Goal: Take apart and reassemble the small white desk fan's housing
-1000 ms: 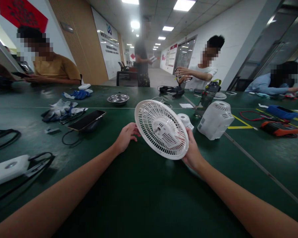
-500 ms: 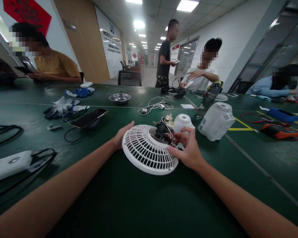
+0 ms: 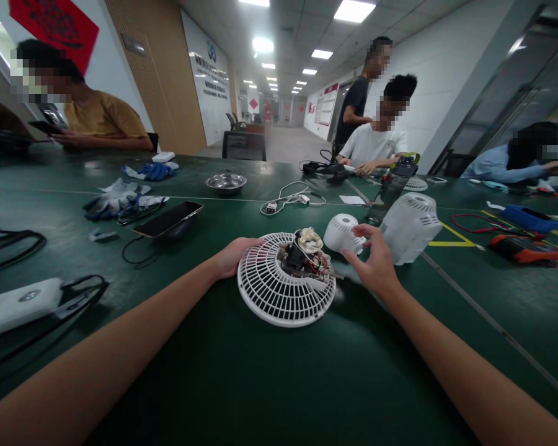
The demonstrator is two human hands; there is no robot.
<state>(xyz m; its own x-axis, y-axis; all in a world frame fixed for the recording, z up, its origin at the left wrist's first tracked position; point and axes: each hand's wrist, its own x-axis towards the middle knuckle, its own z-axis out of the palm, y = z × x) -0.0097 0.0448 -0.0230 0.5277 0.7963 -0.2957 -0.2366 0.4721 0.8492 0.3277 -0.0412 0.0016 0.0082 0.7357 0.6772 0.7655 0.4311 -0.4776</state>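
Note:
A round white fan grille (image 3: 265, 291) rests on the green table in front of me, with a black motor (image 3: 295, 257), wires and a cream plastic part on its middle. My left hand (image 3: 237, 255) is closed on the grille's left rim, fingers partly hidden beyond it. Just right of the grille, my right hand (image 3: 374, 260) is at a small white vented cover (image 3: 338, 234), thumb and fingers apart at its right side. Whether the fingertips press on it is hard to see. Behind that hand stands a larger white fan housing (image 3: 411, 229).
A dark bottle (image 3: 390, 189) stands behind the housing. Farther off are a metal bowl (image 3: 225, 183) and a white cable (image 3: 288, 199). To the left lie a phone (image 3: 170, 220) and gloves (image 3: 116, 201); to the right, an orange multimeter (image 3: 525, 248). Several people are around the table.
My right hand has let go of the grille and moved right to the small white cover. The grille with its motor has been lowered and levelled. A standing person in the background has moved right.

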